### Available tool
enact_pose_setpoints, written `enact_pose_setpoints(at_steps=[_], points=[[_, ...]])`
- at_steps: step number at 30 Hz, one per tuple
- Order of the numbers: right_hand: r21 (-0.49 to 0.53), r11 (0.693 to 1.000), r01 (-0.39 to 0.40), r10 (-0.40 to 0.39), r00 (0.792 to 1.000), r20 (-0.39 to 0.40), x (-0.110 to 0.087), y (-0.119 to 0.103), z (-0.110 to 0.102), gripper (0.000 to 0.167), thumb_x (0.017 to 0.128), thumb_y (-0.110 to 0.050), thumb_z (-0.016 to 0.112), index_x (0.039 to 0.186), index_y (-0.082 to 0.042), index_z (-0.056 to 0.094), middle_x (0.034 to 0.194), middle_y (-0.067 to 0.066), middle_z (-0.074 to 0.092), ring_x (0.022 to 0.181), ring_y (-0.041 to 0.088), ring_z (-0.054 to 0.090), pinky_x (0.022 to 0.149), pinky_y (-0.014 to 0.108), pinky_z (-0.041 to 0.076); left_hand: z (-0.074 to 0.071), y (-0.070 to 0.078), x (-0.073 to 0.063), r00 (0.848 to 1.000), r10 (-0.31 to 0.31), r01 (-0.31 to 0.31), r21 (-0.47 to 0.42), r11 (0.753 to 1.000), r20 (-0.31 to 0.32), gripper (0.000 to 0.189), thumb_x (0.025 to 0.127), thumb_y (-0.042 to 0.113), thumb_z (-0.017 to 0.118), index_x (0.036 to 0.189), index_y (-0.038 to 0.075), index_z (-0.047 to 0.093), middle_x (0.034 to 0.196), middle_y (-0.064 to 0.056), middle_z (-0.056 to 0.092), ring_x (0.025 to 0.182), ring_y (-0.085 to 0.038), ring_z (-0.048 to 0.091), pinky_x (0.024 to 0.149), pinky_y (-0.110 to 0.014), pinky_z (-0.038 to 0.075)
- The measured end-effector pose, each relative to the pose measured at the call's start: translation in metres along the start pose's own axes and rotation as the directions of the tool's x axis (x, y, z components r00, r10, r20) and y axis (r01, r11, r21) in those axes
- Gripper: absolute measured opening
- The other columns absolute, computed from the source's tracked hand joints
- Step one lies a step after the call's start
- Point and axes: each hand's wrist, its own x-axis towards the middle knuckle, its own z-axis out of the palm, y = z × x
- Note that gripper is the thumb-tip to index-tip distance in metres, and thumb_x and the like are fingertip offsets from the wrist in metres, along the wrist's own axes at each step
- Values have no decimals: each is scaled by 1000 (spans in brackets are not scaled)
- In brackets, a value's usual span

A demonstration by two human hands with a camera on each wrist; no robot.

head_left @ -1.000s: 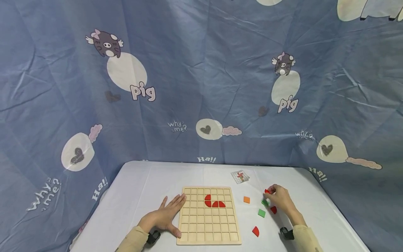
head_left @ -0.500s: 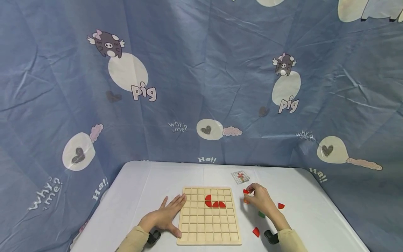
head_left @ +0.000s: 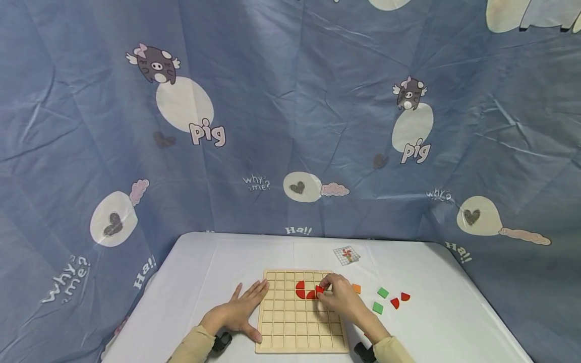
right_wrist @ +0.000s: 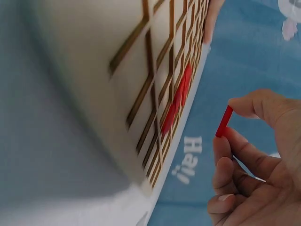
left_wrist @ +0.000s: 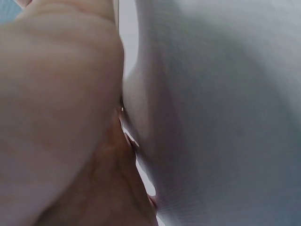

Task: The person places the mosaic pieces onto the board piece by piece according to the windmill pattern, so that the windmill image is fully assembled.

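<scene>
My left hand [head_left: 236,312] lies with fingers spread along the left edge of the wooden grid board [head_left: 290,330]; in the left wrist view, the hand [left_wrist: 56,113] fills the left side beside the white cloth. Thumb and fingertips of my right hand [head_left: 344,298] pinch a red quarter-circle tile [right_wrist: 225,121] by its edges. In the right wrist view that tile is held clear of the board's surface. Red pieces [head_left: 300,290] are set in the board's upper middle cells, and the held tile partly overlaps them in the head view.
Right of the board lie an orange square tile [head_left: 356,289], two green square tiles [head_left: 383,292] and two red quarter-circle tiles [head_left: 395,303]. Another red piece is mostly hidden under the right forearm. A picture card [head_left: 346,255] lies behind the board. A blue printed curtain [head_left: 290,126] hangs behind the table.
My right hand has carried the red quarter-circle tile leftward from the table's right side, past the orange tile, to over the board. The left hand has stayed in place.
</scene>
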Motion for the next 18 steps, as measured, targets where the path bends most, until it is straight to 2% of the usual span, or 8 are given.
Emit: enact_pose_setpoints(at_steps=[6, 12, 18], points=[[18, 999, 49, -50, 997, 63, 2, -16, 14, 15, 79, -19, 75, 89, -14, 65, 84, -5, 60, 73, 6, 49, 58, 18, 43, 1, -2, 1, 1000, 3, -3, 0, 1000, -4, 133, 61, 62, 79, 155, 4, 5, 163, -15, 3, 150, -37, 4, 114, -69, -4], [81, 993, 84, -92, 990, 106, 4, -31, 28, 19, 80, -23, 78, 90, -12, 66, 86, -5, 62, 79, 4, 55, 65, 18, 50, 2, -3, 1, 1000, 8, -8, -5, 1000, -2, 133, 61, 62, 78, 155, 5, 4, 163, -15, 2, 150, -38, 3, 113, -69, -4], [67, 992, 104, -113, 985, 131, 7, -40, 37, 20, 81, -27, 78, 87, -12, 67, 85, -6, 62, 77, 3, 54, 66, 17, 50, 2, -3, 1, 1000, 6, -6, -1, 1000, -4, 133, 61, 63, 78, 155, 5, 4, 163, -15, 2, 150, -37, 3, 114, -69, -4]])
